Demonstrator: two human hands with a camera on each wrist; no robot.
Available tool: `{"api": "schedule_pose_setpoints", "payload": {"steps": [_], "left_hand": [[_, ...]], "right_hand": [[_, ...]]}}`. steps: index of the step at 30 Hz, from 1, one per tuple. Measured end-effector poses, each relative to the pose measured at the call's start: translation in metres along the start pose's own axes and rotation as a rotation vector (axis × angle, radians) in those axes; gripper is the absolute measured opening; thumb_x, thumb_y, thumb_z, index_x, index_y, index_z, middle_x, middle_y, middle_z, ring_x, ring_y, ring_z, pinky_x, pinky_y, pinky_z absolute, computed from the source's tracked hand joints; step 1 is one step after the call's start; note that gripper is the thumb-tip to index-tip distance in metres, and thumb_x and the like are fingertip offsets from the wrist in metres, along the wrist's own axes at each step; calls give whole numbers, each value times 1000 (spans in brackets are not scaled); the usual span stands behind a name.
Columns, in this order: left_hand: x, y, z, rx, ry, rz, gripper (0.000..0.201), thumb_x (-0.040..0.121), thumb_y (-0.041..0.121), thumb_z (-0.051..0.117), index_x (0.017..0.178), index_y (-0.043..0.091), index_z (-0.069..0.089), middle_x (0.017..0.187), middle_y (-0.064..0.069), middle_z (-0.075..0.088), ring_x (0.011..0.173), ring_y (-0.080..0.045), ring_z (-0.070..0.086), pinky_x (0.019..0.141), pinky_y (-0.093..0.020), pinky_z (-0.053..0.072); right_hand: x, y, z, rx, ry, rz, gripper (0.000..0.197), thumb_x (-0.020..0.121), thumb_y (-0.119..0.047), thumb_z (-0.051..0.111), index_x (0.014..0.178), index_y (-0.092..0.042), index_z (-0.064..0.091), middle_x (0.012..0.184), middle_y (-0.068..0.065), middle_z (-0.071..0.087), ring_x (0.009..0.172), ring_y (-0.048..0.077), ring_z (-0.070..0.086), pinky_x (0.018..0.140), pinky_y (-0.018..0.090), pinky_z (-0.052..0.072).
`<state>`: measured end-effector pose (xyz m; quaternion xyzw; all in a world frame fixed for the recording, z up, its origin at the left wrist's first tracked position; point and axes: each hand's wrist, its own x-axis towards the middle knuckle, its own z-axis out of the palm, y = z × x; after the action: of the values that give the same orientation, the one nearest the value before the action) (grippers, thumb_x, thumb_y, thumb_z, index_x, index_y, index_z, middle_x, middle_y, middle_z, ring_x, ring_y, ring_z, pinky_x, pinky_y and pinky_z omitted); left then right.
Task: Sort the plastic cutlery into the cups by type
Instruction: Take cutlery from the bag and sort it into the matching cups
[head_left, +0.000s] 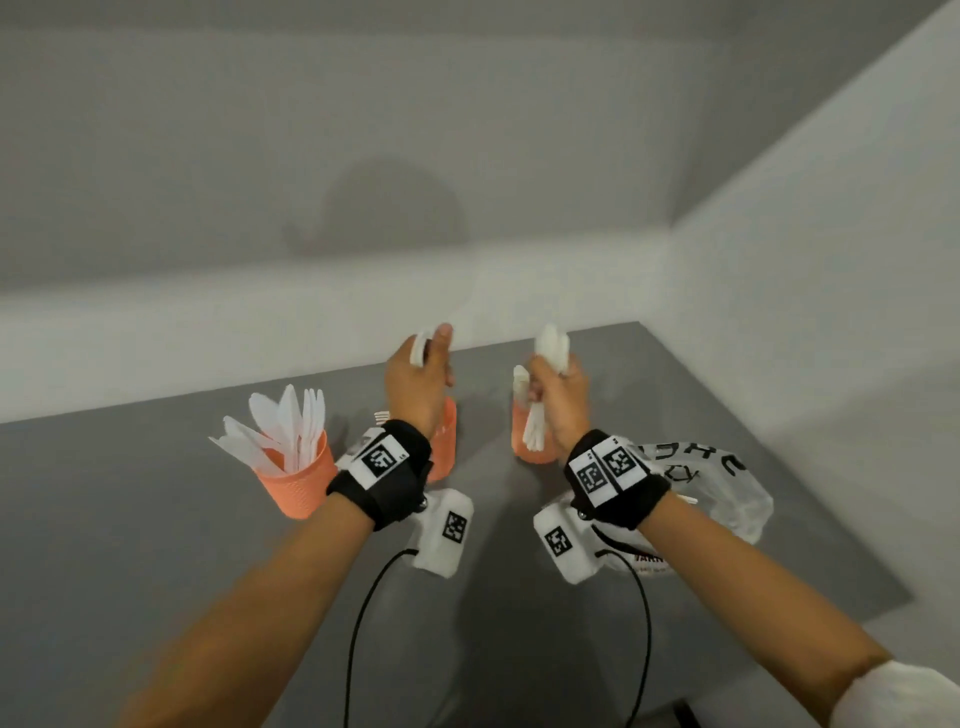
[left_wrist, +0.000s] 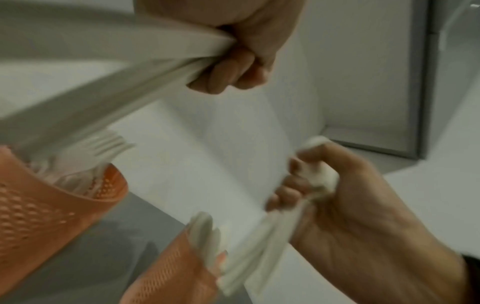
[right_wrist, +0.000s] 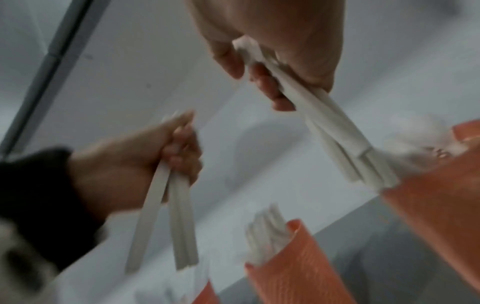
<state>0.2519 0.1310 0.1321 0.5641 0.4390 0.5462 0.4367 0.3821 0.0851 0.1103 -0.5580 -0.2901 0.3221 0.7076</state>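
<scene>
Three orange mesh cups stand on the grey table (head_left: 156, 571). The left cup (head_left: 298, 480) holds white plastic knives (head_left: 288, 426). My left hand (head_left: 422, 370) grips a few white cutlery pieces (head_left: 420, 347) above the middle cup (head_left: 445, 441), handles hanging down (right_wrist: 179, 226). That cup (left_wrist: 52, 205) holds forks (left_wrist: 103, 146). My right hand (head_left: 558, 397) grips a bundle of white spoons (head_left: 553, 345), handles (head_left: 535, 434) down over the right cup (head_left: 527, 447). The type in my left hand is blurred.
A crumpled clear plastic bag (head_left: 722, 493) with black print lies right of my right wrist. White walls close the table at the back and right. Black cables (head_left: 363, 613) trail from the wrist cameras toward the table's near edge.
</scene>
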Motion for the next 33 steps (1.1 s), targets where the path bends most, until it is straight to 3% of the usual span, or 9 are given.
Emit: {"api": "schedule_pose_setpoints", "payload": {"steps": [7, 10, 15, 18, 22, 24, 26, 29, 33], "left_hand": [[47, -6, -19, -238, 274, -81, 44, 93, 40, 48, 57, 16, 38, 33, 9, 34, 31, -5, 35, 51, -27, 47], [55, -15, -8, -164, 226, -19, 40, 95, 38, 46, 61, 16, 39, 43, 1, 37, 35, -6, 39, 54, -29, 48], [51, -44, 13, -50, 72, 4, 39, 97, 34, 42, 63, 15, 40, 52, -10, 41, 47, -20, 49, 47, -16, 45], [47, -62, 16, 87, -24, 69, 40, 97, 33, 41, 61, 16, 43, 53, -6, 51, 48, -6, 53, 52, -13, 41], [46, -85, 6, 445, -164, 220, 52, 83, 55, 36, 64, 9, 54, 62, -11, 58, 70, -27, 52, 68, -34, 40], [48, -90, 0, 490, -159, 231, 52, 81, 57, 34, 65, 11, 53, 63, -10, 54, 72, -27, 48, 68, -35, 37], [49, -86, -1, 412, -142, 183, 47, 85, 51, 42, 67, 10, 53, 63, -7, 53, 65, -17, 48, 65, -29, 36], [56, -78, -2, 290, -112, 118, 35, 93, 30, 51, 69, 5, 53, 60, -7, 52, 54, 2, 51, 56, -11, 37], [70, -70, -4, 262, 17, 144, 46, 89, 33, 58, 67, -6, 49, 64, -27, 54, 58, -20, 46, 53, -18, 35]], "right_hand": [[57, -21, -27, 247, 268, -29, 32, 87, -23, 62, 62, -14, 45, 36, -10, 39, 34, 6, 35, 42, 19, 36], [68, -11, -25, 223, 307, -21, 32, 87, -22, 63, 62, -14, 44, 37, -9, 39, 35, 6, 36, 41, 17, 37], [78, 12, -24, 64, 310, -22, 32, 84, -15, 60, 59, -12, 39, 46, -2, 41, 37, 6, 39, 42, 14, 39], [81, 27, -26, -46, 264, -16, 28, 82, -13, 55, 58, -9, 41, 39, -9, 41, 39, 5, 41, 45, 13, 39], [80, 47, -31, -168, 237, 24, 20, 88, -12, 52, 70, -6, 47, 53, -1, 47, 42, 1, 45, 51, 17, 42], [79, 54, -33, -172, 235, 23, 18, 91, -15, 52, 75, -8, 47, 59, 0, 49, 43, -1, 48, 52, 14, 43], [79, 56, -32, -167, 238, 25, 17, 93, -19, 51, 78, -11, 48, 62, 0, 51, 46, -1, 50, 53, 14, 44], [81, 55, -29, -150, 232, 1, 18, 93, -18, 51, 76, -16, 47, 65, -1, 51, 45, -3, 50, 50, 11, 43], [82, 56, -24, -172, 241, -13, 19, 93, -20, 52, 74, -19, 47, 68, -1, 50, 55, 9, 51, 54, 16, 44]]}}
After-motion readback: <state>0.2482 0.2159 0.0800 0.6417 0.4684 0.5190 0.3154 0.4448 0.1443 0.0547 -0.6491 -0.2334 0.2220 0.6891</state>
